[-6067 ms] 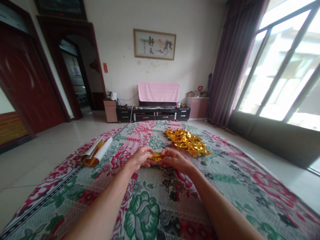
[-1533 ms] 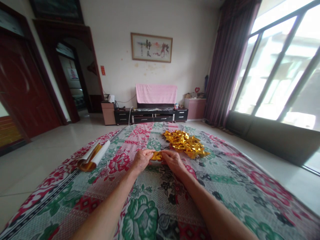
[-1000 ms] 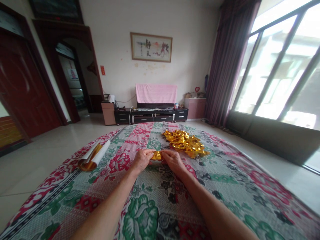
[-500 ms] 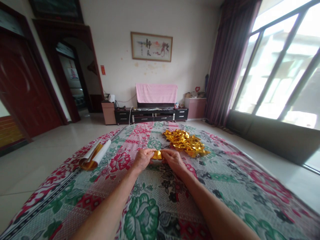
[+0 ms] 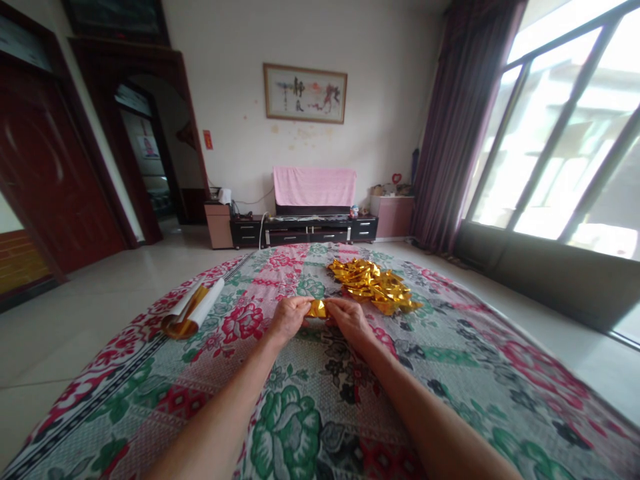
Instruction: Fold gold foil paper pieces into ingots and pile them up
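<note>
Gold foil piece (image 5: 317, 309), small and shiny, is stretched between two bare hands over a flower-patterned cloth (image 5: 285, 433). The left hand (image 5: 290, 319) pinches its left end, fingers closed, while the right hand (image 5: 350, 319) grips the opposite end in the same way. The piece appears folded, though its creases are too small to make out. Beyond it and to the right, a heap of crumpled gold foil (image 5: 375, 285) glints on the cloth. To the left of the piece lies a loose roll (image 5: 200, 308), white outside and gold within, its open end facing the person. Farther out, straight ahead of the piece, a pink towel (image 5: 315, 187) drapes a dark screen above a black cabinet (image 5: 295, 237), beneath a framed picture (image 5: 305, 93). Purple curtains (image 5: 460, 127) hang far to the piece's right, beside bright windows (image 5: 540, 147).
</note>
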Demonstrator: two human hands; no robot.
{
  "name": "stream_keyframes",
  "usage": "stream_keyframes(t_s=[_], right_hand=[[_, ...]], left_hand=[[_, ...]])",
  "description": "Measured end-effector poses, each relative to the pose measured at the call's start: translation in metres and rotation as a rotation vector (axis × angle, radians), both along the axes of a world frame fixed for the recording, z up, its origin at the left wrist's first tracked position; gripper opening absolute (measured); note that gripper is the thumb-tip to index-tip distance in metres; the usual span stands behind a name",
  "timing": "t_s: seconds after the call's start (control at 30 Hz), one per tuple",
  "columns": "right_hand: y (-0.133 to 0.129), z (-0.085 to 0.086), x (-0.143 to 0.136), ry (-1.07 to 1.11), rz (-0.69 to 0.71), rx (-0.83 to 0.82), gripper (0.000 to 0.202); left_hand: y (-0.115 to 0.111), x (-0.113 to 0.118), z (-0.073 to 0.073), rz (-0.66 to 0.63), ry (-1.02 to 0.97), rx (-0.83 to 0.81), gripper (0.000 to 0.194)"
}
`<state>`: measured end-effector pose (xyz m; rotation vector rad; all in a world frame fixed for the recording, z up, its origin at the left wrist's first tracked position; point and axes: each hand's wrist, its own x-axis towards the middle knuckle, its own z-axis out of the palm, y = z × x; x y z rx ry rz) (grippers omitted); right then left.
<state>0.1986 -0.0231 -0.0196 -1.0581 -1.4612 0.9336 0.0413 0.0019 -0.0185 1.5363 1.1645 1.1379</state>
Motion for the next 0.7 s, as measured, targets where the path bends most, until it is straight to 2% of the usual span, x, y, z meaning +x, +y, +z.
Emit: stream_keyframes(t_s=[0.47,0.7], right_hand=[[0.0028,-0.0050,0.0007,-0.032,-0.046,0.013,0.035],[0.0028,-0.0050,0.0002,-0.002,-0.042,0.005,0.034]], left_hand=[[-0.0020,0.0032,0.0042,-0.030,-0.049,-0.065,0.030],[-0.0031,0.0057,0.0089,0.003,-0.013,-0.067,0.031]])
